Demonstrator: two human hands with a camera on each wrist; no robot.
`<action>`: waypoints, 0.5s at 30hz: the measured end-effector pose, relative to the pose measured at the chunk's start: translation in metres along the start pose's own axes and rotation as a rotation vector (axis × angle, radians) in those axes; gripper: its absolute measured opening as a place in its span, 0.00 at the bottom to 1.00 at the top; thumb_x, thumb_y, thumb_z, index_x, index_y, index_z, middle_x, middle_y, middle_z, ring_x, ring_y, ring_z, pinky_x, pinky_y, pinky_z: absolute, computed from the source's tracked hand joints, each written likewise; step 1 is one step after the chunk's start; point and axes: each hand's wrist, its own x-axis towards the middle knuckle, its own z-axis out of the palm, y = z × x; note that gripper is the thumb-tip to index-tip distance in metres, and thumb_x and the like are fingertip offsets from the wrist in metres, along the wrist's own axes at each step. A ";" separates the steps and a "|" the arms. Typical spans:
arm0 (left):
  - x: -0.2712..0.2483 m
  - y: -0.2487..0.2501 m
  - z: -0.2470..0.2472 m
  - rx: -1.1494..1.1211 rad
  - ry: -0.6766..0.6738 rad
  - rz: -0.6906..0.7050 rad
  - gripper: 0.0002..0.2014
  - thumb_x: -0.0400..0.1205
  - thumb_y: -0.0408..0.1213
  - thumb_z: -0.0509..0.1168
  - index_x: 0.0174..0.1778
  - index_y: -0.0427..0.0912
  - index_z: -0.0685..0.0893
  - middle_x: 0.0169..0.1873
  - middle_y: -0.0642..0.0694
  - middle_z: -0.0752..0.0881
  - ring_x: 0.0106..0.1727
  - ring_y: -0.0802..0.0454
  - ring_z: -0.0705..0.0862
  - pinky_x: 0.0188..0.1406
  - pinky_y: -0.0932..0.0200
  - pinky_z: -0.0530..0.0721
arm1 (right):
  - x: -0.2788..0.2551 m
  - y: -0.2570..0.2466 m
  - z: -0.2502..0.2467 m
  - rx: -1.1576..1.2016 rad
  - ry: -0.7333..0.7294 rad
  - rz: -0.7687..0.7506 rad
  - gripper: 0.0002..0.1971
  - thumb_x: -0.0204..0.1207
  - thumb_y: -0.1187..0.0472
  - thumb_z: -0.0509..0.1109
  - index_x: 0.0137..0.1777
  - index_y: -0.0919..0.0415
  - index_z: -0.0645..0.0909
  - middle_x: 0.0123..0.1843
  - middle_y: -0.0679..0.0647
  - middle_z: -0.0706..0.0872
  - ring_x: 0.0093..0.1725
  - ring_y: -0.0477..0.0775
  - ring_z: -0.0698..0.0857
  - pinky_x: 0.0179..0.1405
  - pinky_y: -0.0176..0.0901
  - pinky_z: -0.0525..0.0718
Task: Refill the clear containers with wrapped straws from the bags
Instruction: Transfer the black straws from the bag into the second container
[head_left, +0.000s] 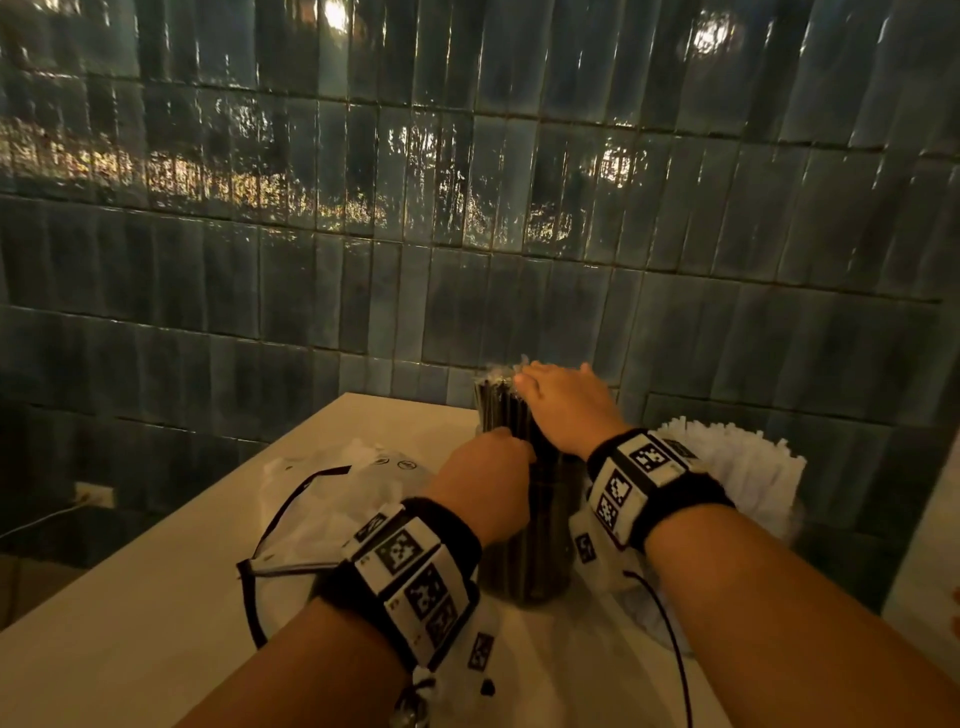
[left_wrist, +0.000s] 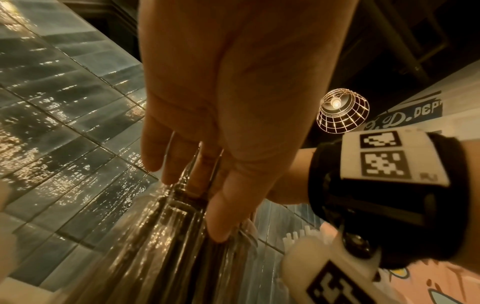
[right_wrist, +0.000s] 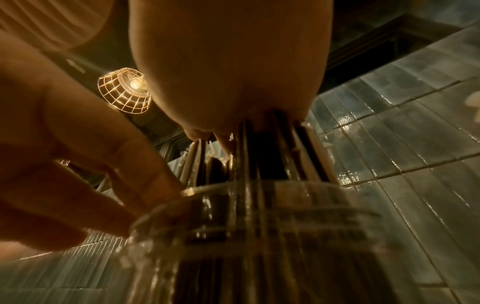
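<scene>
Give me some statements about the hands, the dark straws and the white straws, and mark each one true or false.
1. The right hand lies flat on top of the dark straws. True.
2. The left hand is on the bag. False: it is at the side of the clear container, its fingers near the rim.
3. The dark straws stand upright in the clear container. True.
4. The white straws lie to the left of the dark ones. False: they are on the right.
5. The bag lies on the table. True.
</scene>
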 end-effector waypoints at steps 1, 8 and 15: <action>0.000 0.000 0.000 0.003 -0.001 0.003 0.07 0.79 0.40 0.65 0.50 0.46 0.85 0.48 0.47 0.82 0.47 0.52 0.80 0.46 0.62 0.79 | -0.002 0.001 0.000 0.023 0.000 0.004 0.24 0.87 0.50 0.43 0.72 0.56 0.74 0.75 0.56 0.75 0.74 0.58 0.72 0.75 0.59 0.58; 0.000 0.002 -0.006 -0.024 -0.051 -0.008 0.08 0.79 0.39 0.67 0.53 0.46 0.85 0.49 0.47 0.82 0.46 0.53 0.79 0.48 0.60 0.80 | 0.004 0.003 -0.012 0.153 -0.144 0.101 0.30 0.83 0.38 0.45 0.69 0.56 0.78 0.68 0.61 0.81 0.66 0.62 0.79 0.62 0.53 0.75; 0.000 0.003 -0.012 -0.016 -0.126 -0.019 0.17 0.75 0.39 0.69 0.60 0.45 0.84 0.53 0.43 0.82 0.52 0.47 0.81 0.50 0.57 0.82 | 0.030 -0.005 0.000 0.066 -0.241 0.285 0.41 0.73 0.24 0.39 0.83 0.45 0.49 0.86 0.47 0.45 0.84 0.61 0.42 0.76 0.76 0.45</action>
